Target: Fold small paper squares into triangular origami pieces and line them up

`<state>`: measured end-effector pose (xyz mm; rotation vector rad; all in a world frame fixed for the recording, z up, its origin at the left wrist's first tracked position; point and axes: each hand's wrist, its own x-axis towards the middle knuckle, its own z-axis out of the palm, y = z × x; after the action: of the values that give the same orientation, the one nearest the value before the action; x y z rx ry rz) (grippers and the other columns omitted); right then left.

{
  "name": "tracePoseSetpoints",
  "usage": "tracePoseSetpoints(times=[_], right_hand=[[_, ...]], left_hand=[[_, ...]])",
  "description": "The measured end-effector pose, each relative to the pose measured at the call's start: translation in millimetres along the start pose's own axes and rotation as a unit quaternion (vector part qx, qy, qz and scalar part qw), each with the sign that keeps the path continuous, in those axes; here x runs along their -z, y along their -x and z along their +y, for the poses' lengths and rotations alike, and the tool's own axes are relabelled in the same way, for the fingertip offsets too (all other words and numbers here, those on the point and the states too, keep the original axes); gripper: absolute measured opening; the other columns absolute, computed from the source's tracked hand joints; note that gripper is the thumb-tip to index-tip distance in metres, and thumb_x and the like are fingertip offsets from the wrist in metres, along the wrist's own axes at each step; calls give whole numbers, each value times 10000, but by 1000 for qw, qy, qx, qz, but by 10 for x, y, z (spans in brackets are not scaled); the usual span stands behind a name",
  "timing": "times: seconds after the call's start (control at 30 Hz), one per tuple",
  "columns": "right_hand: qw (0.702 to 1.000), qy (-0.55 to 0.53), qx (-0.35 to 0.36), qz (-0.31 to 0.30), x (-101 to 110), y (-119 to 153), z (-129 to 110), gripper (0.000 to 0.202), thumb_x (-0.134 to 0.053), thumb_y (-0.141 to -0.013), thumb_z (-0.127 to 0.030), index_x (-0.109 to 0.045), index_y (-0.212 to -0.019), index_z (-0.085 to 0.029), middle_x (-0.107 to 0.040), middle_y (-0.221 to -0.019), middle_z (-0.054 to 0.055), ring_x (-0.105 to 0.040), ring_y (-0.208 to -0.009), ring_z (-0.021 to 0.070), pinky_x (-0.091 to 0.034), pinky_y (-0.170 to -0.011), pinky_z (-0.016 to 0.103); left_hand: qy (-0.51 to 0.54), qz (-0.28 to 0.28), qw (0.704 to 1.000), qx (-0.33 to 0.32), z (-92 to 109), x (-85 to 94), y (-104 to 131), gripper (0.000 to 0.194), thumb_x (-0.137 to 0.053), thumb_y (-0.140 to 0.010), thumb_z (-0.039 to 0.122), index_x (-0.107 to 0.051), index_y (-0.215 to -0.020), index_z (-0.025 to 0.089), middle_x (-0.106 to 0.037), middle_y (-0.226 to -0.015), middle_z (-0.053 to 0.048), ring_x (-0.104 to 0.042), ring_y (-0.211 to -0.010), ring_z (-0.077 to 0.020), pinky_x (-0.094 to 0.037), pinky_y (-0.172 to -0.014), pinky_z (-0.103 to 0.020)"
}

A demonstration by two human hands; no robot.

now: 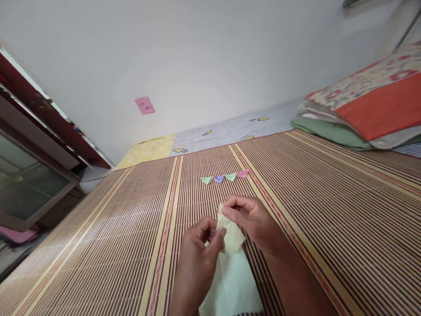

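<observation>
A pale green sheet [235, 285] lies nearest, partly behind the left hand [199, 254]. Over its far end, that hand and the right hand [255, 219] pinch a yellow paper [233, 237], long axis running away, narrow tip farthest. Beyond, four folded papers [219, 179] line up on the striped mat [125, 245]; a pink wall note [144, 105] bears unreadable handwriting.

left hand [199, 250]: fingers [206, 224] curled, thumb extended | right hand [253, 219]: higher, pinching | right forearm [292, 276]: slanting lower right

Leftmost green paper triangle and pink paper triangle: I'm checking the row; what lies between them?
Head view: a purple paper triangle, then another green paper triangle.
</observation>
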<state>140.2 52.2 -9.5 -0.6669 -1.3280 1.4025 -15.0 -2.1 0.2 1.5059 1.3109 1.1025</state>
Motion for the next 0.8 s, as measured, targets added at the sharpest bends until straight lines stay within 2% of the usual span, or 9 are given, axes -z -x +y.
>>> tracePoseSetpoints(times=[0.1,0.23,0.33,0.4,0.47,0.53,0.6,0.67,0.8], right_hand=[[1000,-18,6,22,-2,-6,25,162,-730,-850,-296,-666,-757,-180,-583,-715,-14,-513,-655,127,-404,-605,259],[998,-33,15,50,-32,-4,42,201,-713,-837,-277,-604,-692,-189,-509,-632,-45,-438,-562,107,-339,-518,243],[996,-34,8,82,-43,-10,36,225,-725,-842,-312,-599,-700,-191,-482,-607,-54,-419,-540,104,-335,-509,241],[995,-34,4,93,-12,-13,34,236,-710,-871,-365,-633,-737,-187,-519,-626,-41,-456,-564,110,-371,-540,244],[998,-19,-6,56,49,-7,38,291,-654,-919,-421,-673,-762,-177,-579,-673,-12,-507,-612,121,-410,-589,253],[999,18,-38,-33,113,6,47,357,-617,-947,-447,-681,-729,-171,-591,-666,-2,-521,-616,124,-415,-593,255],[992,47,-68,-96,154,19,59,347,-657,-923,-439,-669,-698,-174,-576,-634,-15,-523,-596,120,-410,-577,248],[989,55,-81,-111,162,25,72,299,-705,-885,-410,-667,-701,-177,-579,-620,-23,-538,-584,118,-416,-575,245],[991,69,-71,-94,129,30,91,248,-735,-849,-364,-670,-703,-175,-587,-597,-27,-535,-559,113,-405,-555,237]], left_hand=[[-15,-7,1000,-1,11,-8,7,269,-608,-940,317,-540,-706,201,-508,-652,23,-477,-631,-144,-380,-592,-269],[-37,-25,999,5,7,-32,13,260,-598,-943,307,-546,-712,199,-511,-668,16,-470,-638,-146,-366,-593,-275],[-11,-31,999,12,-7,-28,3,261,-613,-934,321,-557,-710,197,-514,-664,16,-480,-637,-146,-375,-594,-272],[28,-31,999,22,-11,-1,-10,246,-645,-911,323,-583,-713,191,-527,-656,17,-494,-632,-142,-390,-598,-264],[71,-16,997,31,-9,43,-25,221,-690,-877,328,-619,-729,181,-553,-654,15,-509,-625,-136,-402,-595,-252],[100,14,994,35,-9,93,-38,212,-725,-851,336,-642,-742,173,-580,-656,12,-522,-619,-130,-410,-588,-240],[114,40,992,28,-17,138,-46,216,-742,-840,336,-648,-735,172,-597,-656,11,-530,-617,-125,-418,-588,-231],[116,56,992,17,-32,169,-48,222,-747,-839,324,-641,-715,173,-597,-650,15,-531,-616,-121,-425,-595,-227],[91,78,993,6,-48,185,-39,206,-744,-842,307,-648,-715,177,-588,-637,23,-525,-603,-122,-424,-582,-228]])
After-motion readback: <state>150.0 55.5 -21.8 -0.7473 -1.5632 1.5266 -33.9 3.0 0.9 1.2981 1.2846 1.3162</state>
